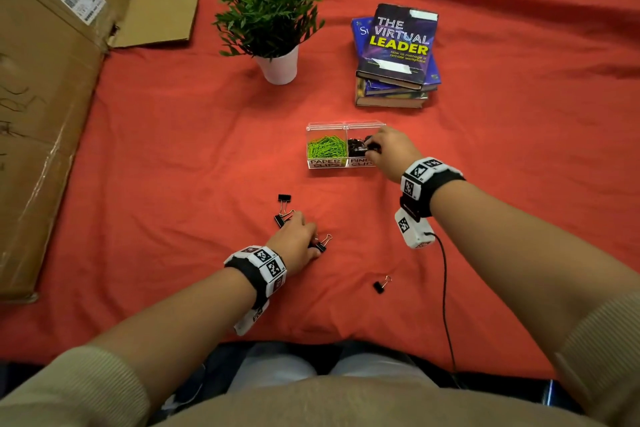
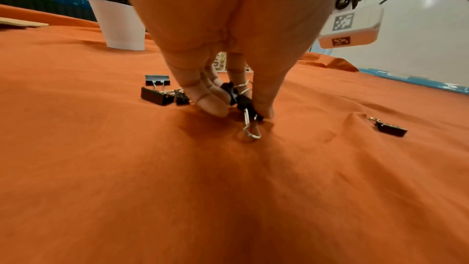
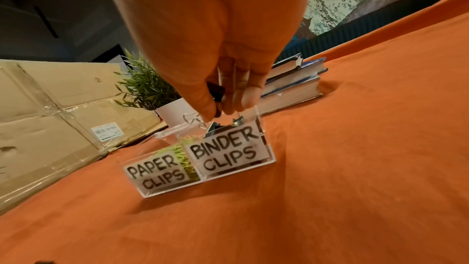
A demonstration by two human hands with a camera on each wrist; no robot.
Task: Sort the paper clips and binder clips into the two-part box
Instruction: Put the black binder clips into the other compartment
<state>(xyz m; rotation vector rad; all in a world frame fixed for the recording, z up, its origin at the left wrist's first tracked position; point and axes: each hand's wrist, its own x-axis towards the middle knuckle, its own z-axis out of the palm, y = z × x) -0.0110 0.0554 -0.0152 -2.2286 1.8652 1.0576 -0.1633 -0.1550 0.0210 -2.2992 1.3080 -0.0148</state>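
Head view, read from the left edge: a flattened brown cardboard box (image 1: 52, 107) fills the upper left, and a small green plant in a white pot (image 1: 273, 28) stands right of it on the red-orange cloth (image 1: 173, 156). Lower centre, two loose black binder clips with wire handles (image 1: 284, 208) lie just beyond the left hand (image 1: 294, 243), whose fingertips are down on the cloth. In the left wrist view its thumb and fingers pinch a black binder clip (image 2: 243, 101) with one wire loop trailing back toward the camera; a second clip may be bunched in the same pinch, though the fingers hide too much to be sure. Right of that hand, lower in the frame, one more small black binder clip (image 1: 381, 285) lies alone.

Centre right sits the clear two-part plastic box (image 1: 343, 163): lime-green paper clips (image 1: 327, 146) fill its left half, marked PAPER CLIPS, and black clips lie in the right half, marked BINDER CLIPS. The right hand (image 1: 391, 152) hangs directly over that right half, fingertips narrowly closed on a dark binder clip body (image 3: 217, 90); a straight drop should land correctly. The box lies up and right of the left hand, so the right hand is nearer. A stack of books (image 1: 396, 55) stands above it.
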